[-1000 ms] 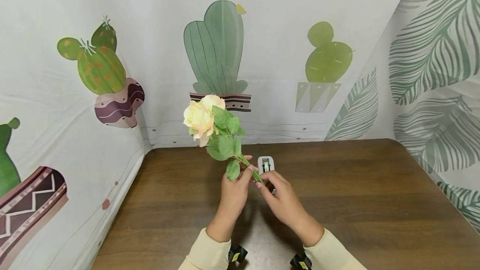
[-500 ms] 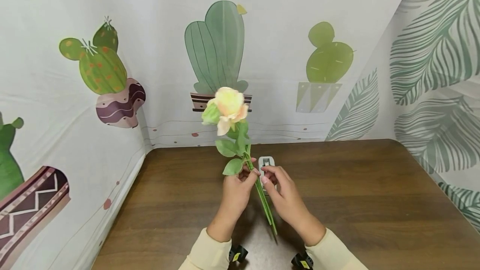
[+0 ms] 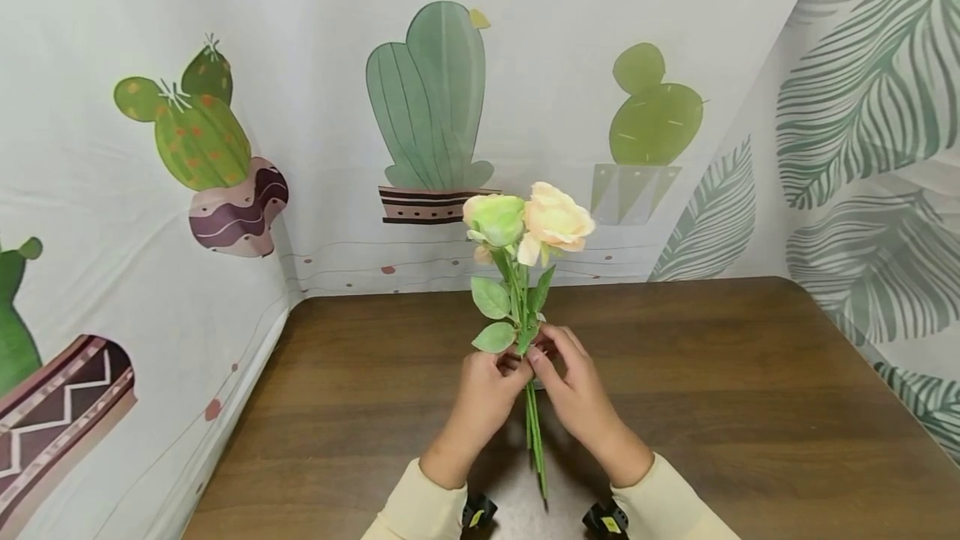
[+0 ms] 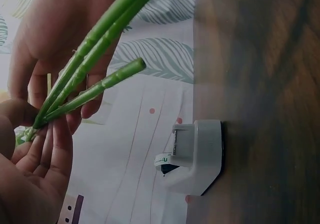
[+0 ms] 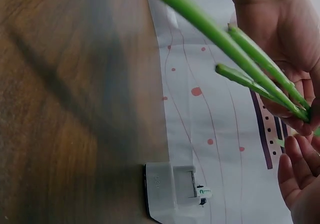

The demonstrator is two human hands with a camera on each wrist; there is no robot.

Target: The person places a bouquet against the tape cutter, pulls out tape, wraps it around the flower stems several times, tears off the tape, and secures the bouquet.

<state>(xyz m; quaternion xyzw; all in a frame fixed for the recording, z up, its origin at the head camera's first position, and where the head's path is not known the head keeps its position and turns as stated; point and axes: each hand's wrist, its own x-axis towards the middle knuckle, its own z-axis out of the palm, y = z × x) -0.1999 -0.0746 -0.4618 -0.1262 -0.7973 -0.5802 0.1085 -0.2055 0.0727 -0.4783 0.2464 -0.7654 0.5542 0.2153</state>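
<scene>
A small bunch of artificial roses (image 3: 558,223), peach and pale green with green leaves, stands nearly upright between the hands. My left hand (image 3: 487,394) pinches the stems just below the lowest leaves. My right hand (image 3: 577,390) has its thumb and forefinger at the same spot, gripping by the lower leaf; its other fingers (image 5: 295,174) curve loosely. Below the grip the cut stems (image 4: 95,88) fan apart, their ends free above the table. A grey-white tape dispenser (image 4: 202,156) sits on the table beyond the hands, mostly hidden behind them in the head view.
The brown wooden table (image 3: 720,390) ends at a back edge against a white cloth (image 3: 555,40) printed with cacti and leaves. Black wrist cameras (image 3: 606,521) sit at both cuffs. The stems cast a shadow on the wood.
The roses have swung from leaning left to nearly upright and moved right. The stems now hang down between the wrists. My right hand has closed in on the stems beside the left hand.
</scene>
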